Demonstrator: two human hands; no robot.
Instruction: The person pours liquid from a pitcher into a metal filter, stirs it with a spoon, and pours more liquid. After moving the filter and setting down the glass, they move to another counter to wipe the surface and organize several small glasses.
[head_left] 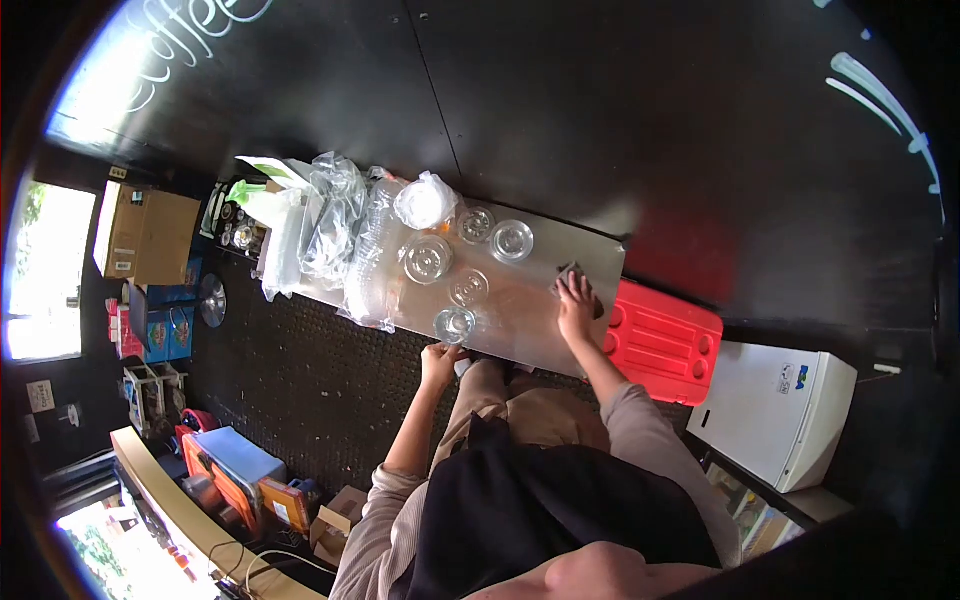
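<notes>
Black, silver-grey and red are shown across the scene.
Black is worn in the apron (560, 500), beige in the finely ribbed sleeves (665, 445); the tabletop (540, 325) is coloured silver-grey, the slab (665, 345) bright red, the fridge (755, 415) white; the black floor (290, 375) is patterned with what appear to be small raised marks; the cloth (568, 270) is darkly coloured.

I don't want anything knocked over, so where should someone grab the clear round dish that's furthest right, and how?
For the clear round dish, I'd come from the right and grip the right side of its rim. The rim is a circle, and another dish sits close on its left.
</notes>
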